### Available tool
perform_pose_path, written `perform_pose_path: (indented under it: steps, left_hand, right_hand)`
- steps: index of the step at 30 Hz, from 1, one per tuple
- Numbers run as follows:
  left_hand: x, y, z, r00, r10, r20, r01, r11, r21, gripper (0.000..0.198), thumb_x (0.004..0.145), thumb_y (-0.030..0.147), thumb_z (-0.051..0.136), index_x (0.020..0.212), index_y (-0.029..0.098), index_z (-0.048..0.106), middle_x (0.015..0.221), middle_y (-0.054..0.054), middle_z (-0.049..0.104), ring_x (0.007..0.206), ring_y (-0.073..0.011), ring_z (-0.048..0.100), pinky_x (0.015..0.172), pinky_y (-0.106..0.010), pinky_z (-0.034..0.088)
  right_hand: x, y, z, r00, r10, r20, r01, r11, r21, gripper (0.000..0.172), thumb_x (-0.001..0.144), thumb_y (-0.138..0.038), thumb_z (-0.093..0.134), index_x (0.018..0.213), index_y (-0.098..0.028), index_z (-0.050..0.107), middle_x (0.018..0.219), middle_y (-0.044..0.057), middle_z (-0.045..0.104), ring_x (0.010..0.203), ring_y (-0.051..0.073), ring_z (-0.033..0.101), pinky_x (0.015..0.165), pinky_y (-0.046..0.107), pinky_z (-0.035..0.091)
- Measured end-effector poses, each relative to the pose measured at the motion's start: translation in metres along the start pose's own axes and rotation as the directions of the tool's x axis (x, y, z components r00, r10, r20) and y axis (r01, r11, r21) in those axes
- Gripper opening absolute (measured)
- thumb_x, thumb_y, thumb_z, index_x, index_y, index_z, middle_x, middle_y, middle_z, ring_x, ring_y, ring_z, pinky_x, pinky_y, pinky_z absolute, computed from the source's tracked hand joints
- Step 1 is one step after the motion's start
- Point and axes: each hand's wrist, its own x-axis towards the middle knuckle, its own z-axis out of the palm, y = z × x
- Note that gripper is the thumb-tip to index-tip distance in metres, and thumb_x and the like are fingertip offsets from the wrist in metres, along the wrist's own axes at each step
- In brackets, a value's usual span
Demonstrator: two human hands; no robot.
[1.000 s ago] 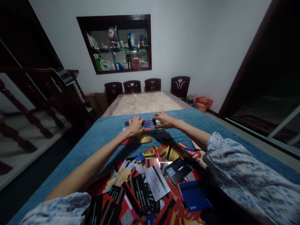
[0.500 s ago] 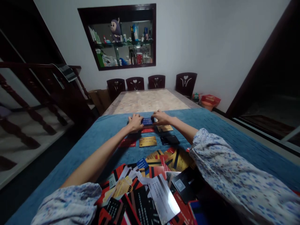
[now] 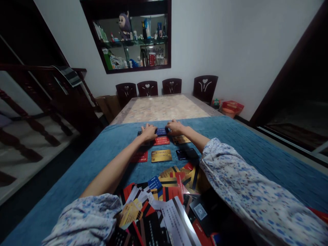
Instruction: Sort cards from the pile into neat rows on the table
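Observation:
A blue card lies flat at the far row, between my two hands. My left hand is closed at its left edge, and my right hand is closed at its right edge. Just nearer lies a red card, with a gold card partly under my right forearm. In the nearest row are a red card, a gold card and a dark card. A loose pile of many-coloured cards spreads close to my body.
A blue cloth covers the near part of the table; its bare patterned top shows beyond. Dark chairs line the far wall. A wooden railing is at the left.
My hands have eased slightly apart, and the blue card sits lower, just beyond the red one, which now shows more fully. The view has tilted down a little.

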Motion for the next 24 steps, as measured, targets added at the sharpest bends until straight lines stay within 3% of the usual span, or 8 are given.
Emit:
perform_pose_path:
  steps: [12,18,24]
  left_hand:
    - [0.005,0.0,-0.001,0.997,-0.015,0.078,0.014,1.0,0.012,0.031,0.081,0.024,0.058,0.11,0.023,0.067,0.128,-0.013,0.06,0.126,-0.0377,0.04,0.097,-0.061,0.037]
    - [0.008,0.004,-0.003,0.994,-0.038,0.104,0.037,0.999,0.016,0.033,0.079,0.021,0.056,0.109,0.024,0.067,0.129,-0.013,0.058,0.127,-0.0363,0.041,0.098,-0.06,0.039]
    - [0.012,0.006,0.001,0.992,-0.07,0.109,0.068,0.998,0.016,0.037,0.075,0.018,0.055,0.11,0.022,0.068,0.131,-0.015,0.056,0.128,-0.0389,0.04,0.099,-0.065,0.038]
  right_hand:
    - [0.01,-0.001,0.006,1.0,0.018,0.023,-0.018,1.0,0.002,0.044,0.083,-0.033,0.061,0.126,-0.025,0.067,0.136,0.014,0.058,0.129,0.038,0.044,0.093,0.047,0.043]
    - [0.009,-0.001,0.003,1.0,-0.003,0.021,0.003,1.0,-0.009,0.048,0.083,-0.031,0.06,0.131,-0.03,0.064,0.131,0.011,0.064,0.125,0.033,0.051,0.089,0.039,0.044]
    - [0.01,-0.003,0.004,0.999,-0.027,0.022,0.028,0.998,-0.051,0.048,0.083,-0.027,0.06,0.131,-0.026,0.065,0.126,0.012,0.068,0.12,0.032,0.054,0.086,0.035,0.046]
